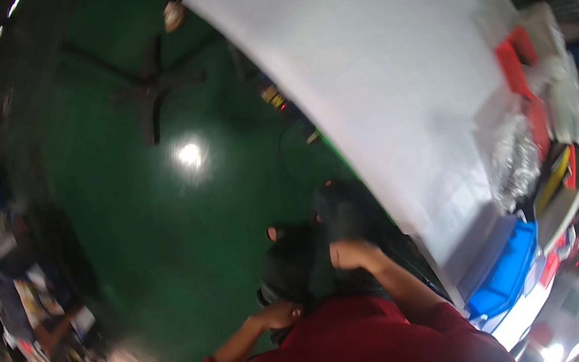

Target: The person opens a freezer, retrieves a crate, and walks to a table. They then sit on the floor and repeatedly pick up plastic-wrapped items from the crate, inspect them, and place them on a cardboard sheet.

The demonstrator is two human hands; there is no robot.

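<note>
My left hand (280, 314) rests at my lap near the waist, against dark trousers (282, 263). Its fingers are blurred and partly hidden, so their pose is unclear. Over my right thigh, my right hand (351, 254) is curled into a loose fist, and I see nothing in it. Both forearms come out of red sleeves. The white-topped table (381, 94) stands to my right, with its edge past my right hand; neither hand touches it.
On the table's right side lie a blue bin (503, 271), crumpled clear plastic (515, 156) and a red holder (519, 63). A dark chair base (155, 80) stands on the green floor (162, 221) ahead. Another person (11, 257) is at the far left, among cluttered items.
</note>
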